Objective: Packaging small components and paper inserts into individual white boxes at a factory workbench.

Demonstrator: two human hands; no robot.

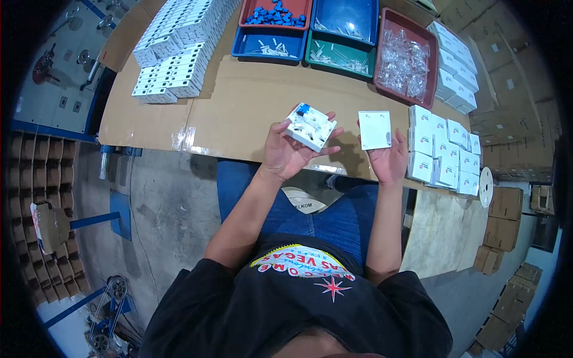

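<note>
My left hand (288,150) holds a square white plastic box (311,127), tilted, its inner side up. A blue connector (304,110) sits at one corner of it, with small clear and dark parts inside. A flat white square cover (375,130) is upright in my right hand (389,156), gripped along its right and lower edges. The two pieces are apart, both above the front part of the cardboard-covered table (239,113). Some fingers of each hand are hidden behind the pieces.
Stacked white units (173,65) stand at the back left. Along the back are a red tray of blue connectors (243,18), blue trays (236,52), a green tray (310,62) and a red tray of clear bags (382,89). White boxes (444,149) are piled right of my right hand.
</note>
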